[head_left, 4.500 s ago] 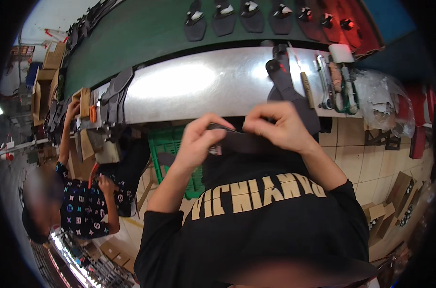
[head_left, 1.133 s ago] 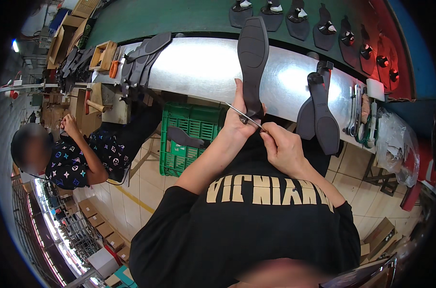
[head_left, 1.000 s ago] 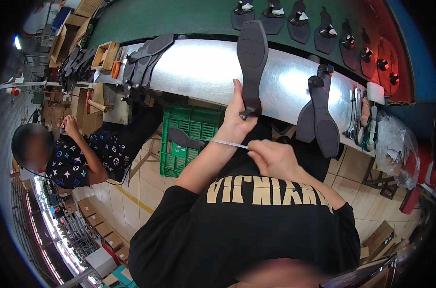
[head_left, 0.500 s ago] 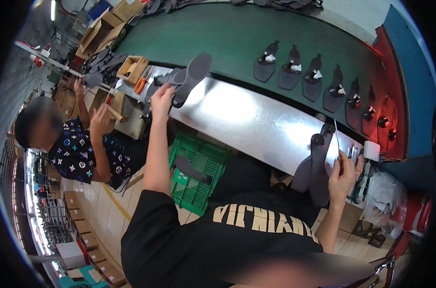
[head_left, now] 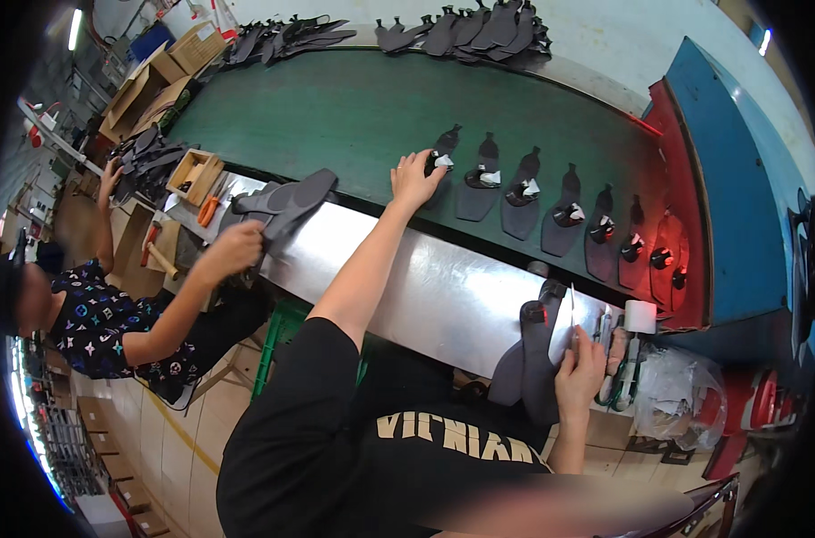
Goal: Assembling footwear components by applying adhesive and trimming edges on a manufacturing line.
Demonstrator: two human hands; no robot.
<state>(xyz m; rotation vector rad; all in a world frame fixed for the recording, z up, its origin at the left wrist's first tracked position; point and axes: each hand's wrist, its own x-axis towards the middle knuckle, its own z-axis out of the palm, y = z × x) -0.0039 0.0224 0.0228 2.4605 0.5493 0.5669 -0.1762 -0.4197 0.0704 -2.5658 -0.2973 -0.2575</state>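
My left hand (head_left: 416,184) reaches over the green belt, fingers closed at the black strap of the leftmost dark grey sandal sole (head_left: 447,140); white paper pokes out beside them. Part of that sole is hidden by the hand. In my right hand (head_left: 579,375), near the right end of the metal ledge, is a thin-bladed tool (head_left: 572,309), blade pointing up; the fingers cover its handle. Just left of that hand, several overlapping dark sandal soles (head_left: 536,359) overhang the ledge edge, one with a black strap part.
More strapped soles (head_left: 521,215) stand in a row along the green belt (head_left: 335,108). Left, a co-worker's hand (head_left: 235,251) is beside stacked soles (head_left: 291,208), a wooden box (head_left: 195,175) and orange-handled tool (head_left: 208,210). Tools and a white roll (head_left: 640,316) lie right.
My left hand has let go of a dark sole, which now lies on the stack at left, and moved right to the belt. My right hand still holds the tool. The view has shifted.
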